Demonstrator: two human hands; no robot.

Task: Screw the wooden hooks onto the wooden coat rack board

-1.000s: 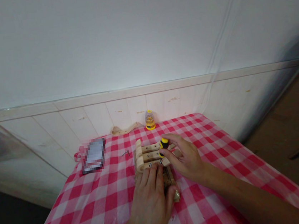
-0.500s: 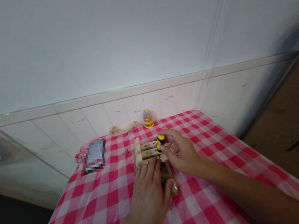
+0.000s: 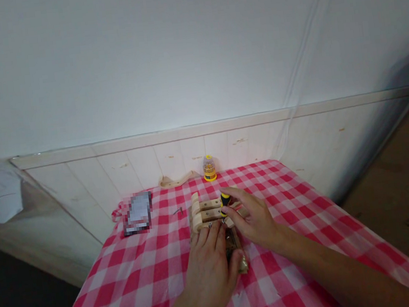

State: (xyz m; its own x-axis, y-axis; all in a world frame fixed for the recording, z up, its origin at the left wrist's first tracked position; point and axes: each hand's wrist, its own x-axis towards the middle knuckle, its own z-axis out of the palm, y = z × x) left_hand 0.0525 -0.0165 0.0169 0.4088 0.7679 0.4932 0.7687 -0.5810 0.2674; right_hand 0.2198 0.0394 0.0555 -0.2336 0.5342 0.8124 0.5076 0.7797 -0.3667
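Observation:
A small screwdriver point(image 3: 225, 201) with a yellow and black handle stands nearly upright in my right hand point(image 3: 254, 217), pinched between thumb and fingers. Its tip meets the near slat of a slatted wooden piece point(image 3: 210, 215), which has curved ends and screw holes. My left hand point(image 3: 210, 266) grips the near part of this piece, fingers over the front slat and thumb toward its near right side. Under that hand a darker, box-like part point(image 3: 236, 241) with clear plastic shows only partly. The screw under the tip is too small to make out.
A red and white checked cloth point(image 3: 131, 285) covers the table. Left of the wooden piece lie a small metal part point(image 3: 178, 210) and a blurred-out phone-like device point(image 3: 138, 212). Along the panelled wall stand a yellow bit case point(image 3: 209, 168) and a curved wooden strip point(image 3: 178, 181).
My right hand has turned the screwdriver, and its fingers now sit differently round the handle. My left hand keeps its place on the wooden piece. The whole view has shifted slightly.

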